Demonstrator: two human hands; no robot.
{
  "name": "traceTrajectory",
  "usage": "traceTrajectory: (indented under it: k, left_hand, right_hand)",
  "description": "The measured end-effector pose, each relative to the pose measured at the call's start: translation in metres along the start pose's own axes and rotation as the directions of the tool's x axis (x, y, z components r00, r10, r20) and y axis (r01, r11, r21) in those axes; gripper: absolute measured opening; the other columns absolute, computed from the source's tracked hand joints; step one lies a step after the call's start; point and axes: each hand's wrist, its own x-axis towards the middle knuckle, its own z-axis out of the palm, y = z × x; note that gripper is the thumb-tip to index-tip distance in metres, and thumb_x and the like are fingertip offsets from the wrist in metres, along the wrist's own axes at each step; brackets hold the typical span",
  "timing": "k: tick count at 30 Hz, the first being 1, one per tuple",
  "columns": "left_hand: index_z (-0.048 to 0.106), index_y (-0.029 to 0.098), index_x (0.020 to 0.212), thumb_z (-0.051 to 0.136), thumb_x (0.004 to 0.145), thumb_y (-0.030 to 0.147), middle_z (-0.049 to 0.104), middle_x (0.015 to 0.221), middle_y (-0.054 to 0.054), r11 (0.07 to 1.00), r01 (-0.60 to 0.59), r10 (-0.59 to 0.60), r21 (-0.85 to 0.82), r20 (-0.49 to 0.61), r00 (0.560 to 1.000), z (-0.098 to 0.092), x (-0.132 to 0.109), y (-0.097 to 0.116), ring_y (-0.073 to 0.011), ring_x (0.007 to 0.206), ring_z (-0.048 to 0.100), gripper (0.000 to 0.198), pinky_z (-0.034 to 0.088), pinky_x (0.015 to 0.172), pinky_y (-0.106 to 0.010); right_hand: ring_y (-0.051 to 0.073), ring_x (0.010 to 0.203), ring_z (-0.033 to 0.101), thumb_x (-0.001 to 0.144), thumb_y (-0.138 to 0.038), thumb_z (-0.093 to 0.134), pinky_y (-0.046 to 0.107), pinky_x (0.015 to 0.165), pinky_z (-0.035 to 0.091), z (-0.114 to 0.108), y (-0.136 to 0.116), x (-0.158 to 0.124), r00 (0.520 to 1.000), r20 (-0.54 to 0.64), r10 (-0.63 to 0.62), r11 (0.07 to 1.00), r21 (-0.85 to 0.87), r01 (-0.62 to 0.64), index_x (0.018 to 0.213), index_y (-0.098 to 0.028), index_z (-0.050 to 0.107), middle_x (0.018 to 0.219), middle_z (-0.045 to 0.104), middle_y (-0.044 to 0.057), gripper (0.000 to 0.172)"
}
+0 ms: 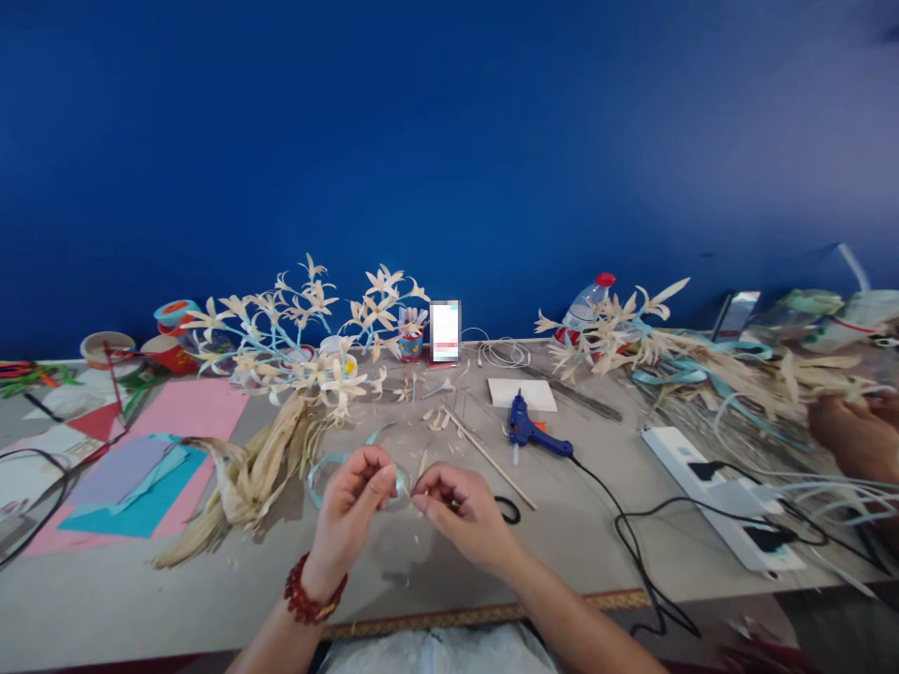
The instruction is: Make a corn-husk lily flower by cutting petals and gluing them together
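Observation:
My left hand (361, 491), with a red bead bracelet (314, 590) at its wrist, pinches thumb against forefinger. My right hand (455, 505) is closed in a similar pinch just to its right, the fingertips almost meeting. Whatever lies between the fingertips is too thin to make out. A narrow pale strip (422, 462) shows by the right fingertips; whether it is held is unclear. Light blue ribbon (316, 479) curves behind the left hand. Left of it lies a bundle of dried husks (257, 468). A thin stick (492, 459) lies beyond the right hand.
Pale husk flowers on blue stems (302, 309) stand at the back. A blue glue gun (537, 429) rests to the right, its cord running toward a power strip (723, 501). A phone (445, 332) stands upright. Another person's hand (853, 435) is at far right. Coloured paper (133, 520) lies left.

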Motion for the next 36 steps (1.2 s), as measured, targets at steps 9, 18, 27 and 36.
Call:
traceTrajectory:
  k: [9,18,27,36]
  left_hand:
    - [0.056,0.019,0.094,0.051,0.091,0.027,0.062,0.081,-0.004,0.928,-0.216,0.256,0.303,-0.101,0.961,-0.005,-0.004,0.003,-0.0170,0.079,0.060,0.009,0.049,0.073,-0.030]
    - [0.059,0.025,0.104,0.058,0.086,0.018,0.071,0.100,-0.003,0.435,-0.630,0.405,0.644,0.485,0.775,-0.001,0.000,0.018,-0.0217,0.105,0.059,0.020,0.023,0.112,-0.051]
    - [0.058,0.024,0.090,0.052,0.086,0.013,0.069,0.083,-0.001,0.500,-0.593,0.405,0.631,0.435,0.804,0.001,0.001,0.018,-0.0170,0.083,0.063,0.013,0.031,0.108,-0.049]
    - [0.061,0.023,0.096,0.057,0.084,0.013,0.069,0.083,-0.002,0.539,-0.590,0.463,0.601,0.373,0.804,-0.003,0.002,0.010,-0.0181,0.084,0.064,0.017,0.040,0.102,-0.046]
  right_hand:
    - [0.009,0.053,0.043,0.087,-0.027,0.056,0.019,0.047,0.030,-0.009,0.001,-0.001,1.000,0.000,-0.023,0.989,-0.149,0.023,0.085,-0.018,0.063,0.059,0.048,-0.005,0.012]
    - [0.009,0.053,0.045,0.088,-0.024,0.054,0.019,0.049,0.030,-0.013,-0.001,-0.002,1.000,0.026,-0.009,0.987,-0.157,0.013,0.081,-0.018,0.058,0.060,0.050,-0.005,0.010]
    - [0.008,0.052,0.047,0.092,-0.040,0.052,0.018,0.047,0.032,-0.016,-0.002,-0.005,0.998,0.055,0.028,1.000,-0.005,-0.027,0.084,-0.018,0.056,0.059,0.050,-0.005,0.024]
    - [0.008,0.052,0.047,0.092,-0.040,0.052,0.018,0.046,0.031,-0.018,0.002,-0.007,0.999,0.022,0.040,0.999,0.018,-0.040,0.084,-0.018,0.054,0.059,0.050,-0.005,0.023]
